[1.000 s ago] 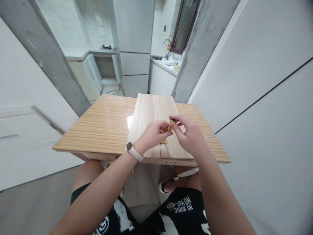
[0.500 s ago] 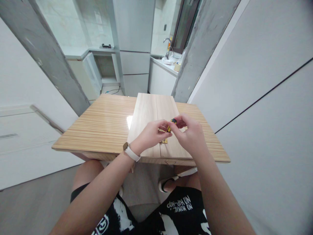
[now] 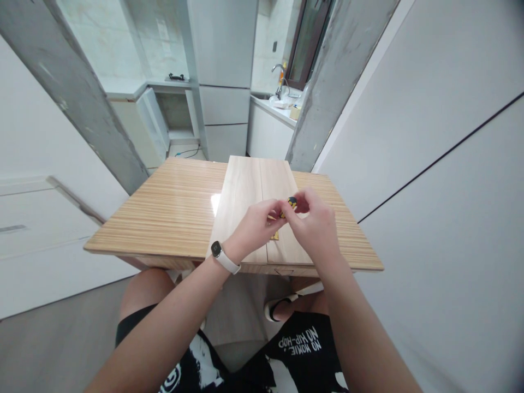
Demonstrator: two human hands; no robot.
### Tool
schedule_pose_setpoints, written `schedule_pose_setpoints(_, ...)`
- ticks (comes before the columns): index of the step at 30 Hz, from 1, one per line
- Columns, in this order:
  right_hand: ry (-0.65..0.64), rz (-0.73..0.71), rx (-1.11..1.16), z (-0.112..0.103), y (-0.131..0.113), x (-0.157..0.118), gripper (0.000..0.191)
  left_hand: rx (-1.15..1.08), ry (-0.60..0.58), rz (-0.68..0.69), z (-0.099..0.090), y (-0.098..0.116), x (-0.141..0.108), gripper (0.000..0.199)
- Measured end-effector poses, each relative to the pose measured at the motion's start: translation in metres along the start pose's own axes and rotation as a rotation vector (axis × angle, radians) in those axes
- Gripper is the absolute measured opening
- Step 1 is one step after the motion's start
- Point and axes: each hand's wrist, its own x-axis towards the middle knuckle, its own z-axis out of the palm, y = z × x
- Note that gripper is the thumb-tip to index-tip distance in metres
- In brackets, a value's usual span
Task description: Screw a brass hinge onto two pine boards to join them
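Observation:
A small black and yellow object (image 3: 291,201) is pinched between my two hands, above the pale wooden board (image 3: 241,188). My left hand (image 3: 262,221) grips its lower left side with fingertips and thumb. From the right, my right hand (image 3: 313,218) closes thumb and fingers on it. The fingers hide much of its shape. Under my hands, a small yellow piece (image 3: 275,236) lies on the board, partly covered by my left hand.
The board rests on a striped wooden table (image 3: 164,210), running from its front edge to its back edge. Beyond stand a grey cabinet (image 3: 225,103) and a sink counter with a faucet (image 3: 279,71). My knees are beneath the table's front edge.
The black and yellow object has turned a little between my fingers. My left wrist has rotated slightly, and both hands have shifted a little in the view.

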Motion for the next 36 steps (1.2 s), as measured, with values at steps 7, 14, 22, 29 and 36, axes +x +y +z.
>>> schedule_pose_setpoints(7,-0.177,-0.1,0.22,-0.011,0.009,0.006,0.023,-0.06,-0.084,0.003,-0.011,-0.006,0.004,0.013)
schedule_pose_setpoints(14,-0.142,-0.063,0.205,-0.008,0.009,0.007,0.016,-0.088,-0.1,-0.016,-0.012,-0.005,0.003,0.019)
schedule_pose_setpoints(22,-0.067,-0.065,0.131,-0.008,0.007,0.007,0.007,-0.069,-0.056,-0.027,-0.009,-0.004,-0.001,0.022)
schedule_pose_setpoints(29,0.004,-0.029,0.084,-0.003,-0.001,0.001,0.016,-0.012,0.024,0.038,-0.004,0.0,-0.001,0.019)
schedule_pose_setpoints(36,0.132,0.076,-0.051,0.011,-0.006,-0.006,0.028,0.08,0.096,0.059,0.008,0.001,-0.002,0.01)
